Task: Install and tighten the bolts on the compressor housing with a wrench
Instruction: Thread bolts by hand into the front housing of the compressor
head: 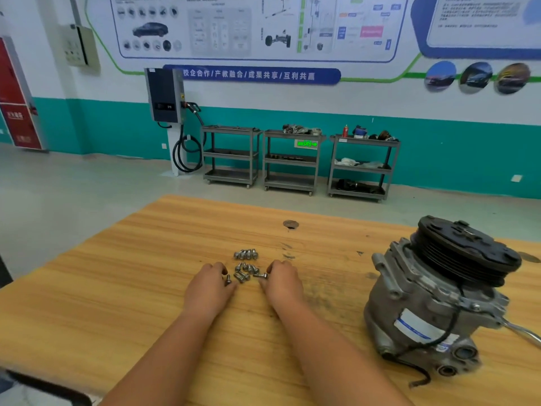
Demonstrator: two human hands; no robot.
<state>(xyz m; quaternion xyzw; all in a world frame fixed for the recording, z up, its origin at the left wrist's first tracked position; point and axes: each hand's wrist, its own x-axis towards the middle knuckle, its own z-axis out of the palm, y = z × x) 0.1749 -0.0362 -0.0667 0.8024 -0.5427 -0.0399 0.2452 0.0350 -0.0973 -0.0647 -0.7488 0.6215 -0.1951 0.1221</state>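
- Barely begun, by the look of things: saw the bolts (246,266) all loose on the worktop (146,259), with none seated in the compressor housing (439,303) as far as could be told.
- Found them heaped between the two grips, with a tidy row lying just beyond the fingertips.
- Noted the left grip (209,285) knuckles-up with fingers curled, one bolt upright just beside its thumb; could not tell whether pinched or merely touched.
- Noted the right grip (282,284) likewise curled, fingertips at the head of a bolt lying on its side; again could not tell whether held.
- Placed the compressor housing well apart, off to the right of the right grip, pulley end tilted up and away.
- Spotted a chrome bar (524,332) past the housing, farther right again from both grips; possibly the wrench, but could not be sure from so little.
- Judged everything left to do: picking a bolt, starting each thread by hand, then tightening with the wrench.
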